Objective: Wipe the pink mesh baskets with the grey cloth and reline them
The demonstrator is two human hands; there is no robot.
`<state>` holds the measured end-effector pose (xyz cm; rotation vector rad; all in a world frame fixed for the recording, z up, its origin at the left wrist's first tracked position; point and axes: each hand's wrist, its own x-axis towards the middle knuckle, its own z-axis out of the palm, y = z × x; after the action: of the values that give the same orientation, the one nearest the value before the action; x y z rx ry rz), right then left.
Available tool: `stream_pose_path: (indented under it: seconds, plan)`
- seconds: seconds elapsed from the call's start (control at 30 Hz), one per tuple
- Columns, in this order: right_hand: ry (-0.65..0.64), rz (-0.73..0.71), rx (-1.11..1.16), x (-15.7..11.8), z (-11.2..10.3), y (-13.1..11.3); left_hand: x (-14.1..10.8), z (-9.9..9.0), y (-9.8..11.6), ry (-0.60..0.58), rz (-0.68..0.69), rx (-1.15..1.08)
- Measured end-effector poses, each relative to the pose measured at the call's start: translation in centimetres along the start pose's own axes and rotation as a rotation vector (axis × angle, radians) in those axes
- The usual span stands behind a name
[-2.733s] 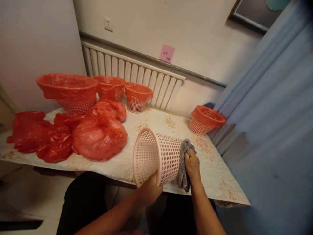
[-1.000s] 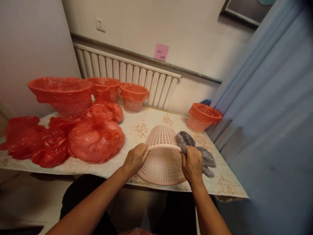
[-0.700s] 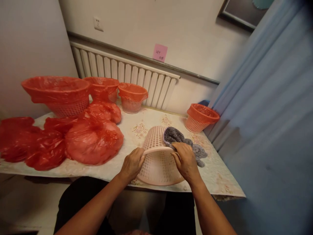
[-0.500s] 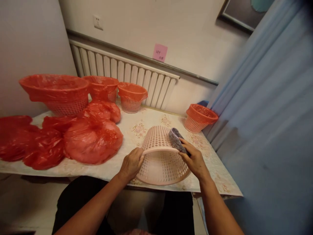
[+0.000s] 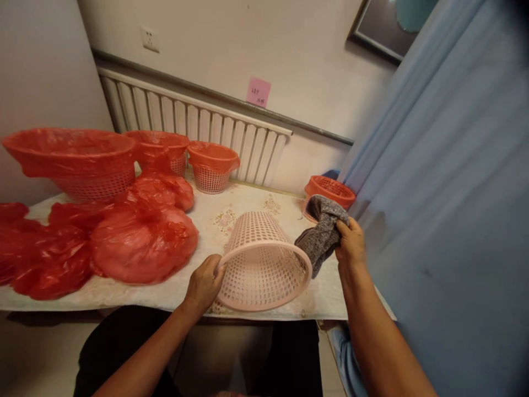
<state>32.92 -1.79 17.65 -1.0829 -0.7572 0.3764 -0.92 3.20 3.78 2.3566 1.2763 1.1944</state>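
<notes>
A pale pink perforated plastic basket (image 5: 258,229) lies tipped on its side on the table, its mouth facing me. My left hand (image 5: 204,284) is closed round the left of its rim. Beside the basket's right side, my right hand (image 5: 351,240) grips a dark grey cloth (image 5: 320,237) that hangs down in folds. The cloth's lower part is close to the rim; whether it touches, I cannot tell. My right fingers are partly hidden behind the cloth.
Baskets lined with red bags stand at the back left (image 5: 93,182) and back right (image 5: 330,189). Filled red plastic bags (image 5: 144,245) lie on the left of the flowered tablecloth (image 5: 252,198). A radiator (image 5: 198,121) lines the wall; a blue curtain (image 5: 438,209) hangs at right.
My right hand has left the basket's rim and moved right with the grey cloth, which now hangs more unfolded. The basket's mouth has tilted up towards me. The view has shifted slightly right.
</notes>
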Motion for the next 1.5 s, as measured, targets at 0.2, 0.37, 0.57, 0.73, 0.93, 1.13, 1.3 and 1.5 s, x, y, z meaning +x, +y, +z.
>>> stream_pose_path:
  seconds: [0.2, 0.37, 0.57, 0.73, 0.93, 1.13, 1.3, 1.5]
  plan:
    - [0.008, -0.044, -0.042, 0.6, -0.5, -1.5, -0.5, 0.1, 0.6, -0.016, 0.032, 0.011]
    - [-0.009, -0.110, -0.163, 0.4, -0.8, -1.8, -0.5, 0.3, 0.9, -0.017, 0.042, 0.020]
    - [-0.112, -0.290, -0.457, -2.0, 1.1, -3.0, -0.5, 0.7, 1.4, -0.026, 0.064, 0.019]
    - [-0.397, -0.268, -0.612, -5.2, 3.9, -1.4, -0.5, 0.7, 2.0, -0.055, 0.066, 0.026]
    - [-0.752, -0.480, -0.765, -7.2, 3.1, -1.2, -0.8, 0.5, 1.9, -0.076, 0.055, 0.007]
    - [-0.720, -0.431, -0.813, -5.8, -0.4, -0.8, -0.8, 0.8, 1.8, -0.073, 0.060, 0.003]
    - [-0.286, -0.622, -0.895, -4.7, -1.5, -1.3, -0.7, 0.7, 1.9, -0.077, 0.056, 0.004]
    - [-0.201, -0.501, -0.916, -5.2, -0.2, -4.1, -0.7, 0.8, 2.0, -0.078, 0.048, 0.008]
